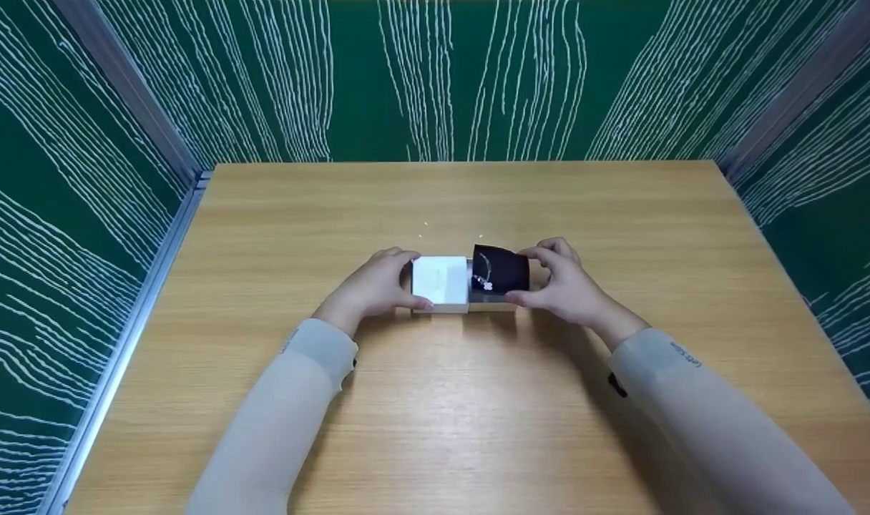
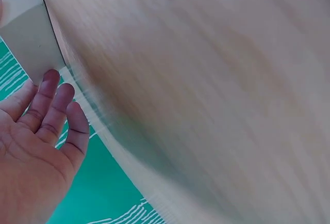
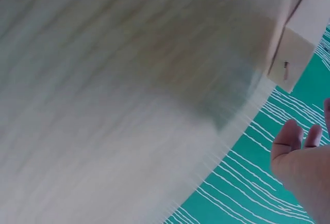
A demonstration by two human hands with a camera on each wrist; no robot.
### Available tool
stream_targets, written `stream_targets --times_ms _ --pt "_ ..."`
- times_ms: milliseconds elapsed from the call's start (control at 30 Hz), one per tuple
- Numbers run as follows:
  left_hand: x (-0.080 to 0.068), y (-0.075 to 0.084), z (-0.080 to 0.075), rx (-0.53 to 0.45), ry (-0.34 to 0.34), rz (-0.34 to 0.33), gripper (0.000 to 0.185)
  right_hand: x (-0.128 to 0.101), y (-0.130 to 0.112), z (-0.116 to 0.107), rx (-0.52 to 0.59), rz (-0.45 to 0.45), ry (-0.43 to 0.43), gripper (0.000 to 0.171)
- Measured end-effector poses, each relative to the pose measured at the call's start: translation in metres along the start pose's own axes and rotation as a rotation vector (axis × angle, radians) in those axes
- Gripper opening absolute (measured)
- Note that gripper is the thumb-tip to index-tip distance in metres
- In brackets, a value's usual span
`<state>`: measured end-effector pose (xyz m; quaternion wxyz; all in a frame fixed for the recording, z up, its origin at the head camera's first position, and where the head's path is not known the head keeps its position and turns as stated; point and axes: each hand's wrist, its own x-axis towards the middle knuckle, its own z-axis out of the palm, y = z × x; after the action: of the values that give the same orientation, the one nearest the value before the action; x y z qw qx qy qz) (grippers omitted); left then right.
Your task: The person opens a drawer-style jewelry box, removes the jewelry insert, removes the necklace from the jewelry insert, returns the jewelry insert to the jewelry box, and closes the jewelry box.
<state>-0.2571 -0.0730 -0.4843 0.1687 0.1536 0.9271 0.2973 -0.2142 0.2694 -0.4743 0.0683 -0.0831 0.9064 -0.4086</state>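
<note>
A white jewelry box [image 1: 440,280] stands on the table, its drawer [image 1: 494,306] slid out to the right. My left hand [image 1: 378,287] grips the box's left part between thumb and fingers. In the left wrist view, several fingertips of the left hand [image 2: 41,131] are near the box's pale end. Over the drawer, a black pad [image 1: 512,272] stands slightly tilted. On it lies a silver chain bracelet [image 1: 486,272] with a flower-shaped charm. My right hand [image 1: 560,282] pinches the pad's right side, thumb in front and fingers behind. A small tab [image 3: 286,70] shows on the drawer's end.
The wood-grain table [image 1: 435,400] extends around both hands. Green panels with white wavy lines [image 1: 363,79] rise behind it and at both sides, with metal posts [image 1: 131,86] at the corners. Grey sleeves [image 1: 285,408] cover both forearms.
</note>
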Motion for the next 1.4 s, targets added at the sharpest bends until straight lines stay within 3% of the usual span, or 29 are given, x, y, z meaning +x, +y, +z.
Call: stream_targets --times_ms 367,667,800,1067,1400 --pt "-0.007 0.007 -0.001 0.035 0.005 0.023 0.106 -0.007 -0.02 -0.015 0.02 -0.012 0.004 0.084" --pt "-0.012 0.018 -0.009 0.046 0.052 0.118 0.111 -0.011 -0.026 -0.021 0.008 -0.054 0.033 0.083" --pt "-0.017 0.025 -0.011 -0.01 0.116 0.18 0.093 -0.014 -0.027 -0.019 0.004 -0.073 0.039 0.082" --pt "-0.031 0.043 -0.002 -0.238 0.239 0.371 0.046 -0.019 -0.028 -0.018 0.012 -0.088 0.041 0.082" --pt "-0.035 0.053 0.012 -0.366 0.285 0.406 0.02 -0.024 -0.035 -0.014 0.022 -0.103 0.034 0.078"
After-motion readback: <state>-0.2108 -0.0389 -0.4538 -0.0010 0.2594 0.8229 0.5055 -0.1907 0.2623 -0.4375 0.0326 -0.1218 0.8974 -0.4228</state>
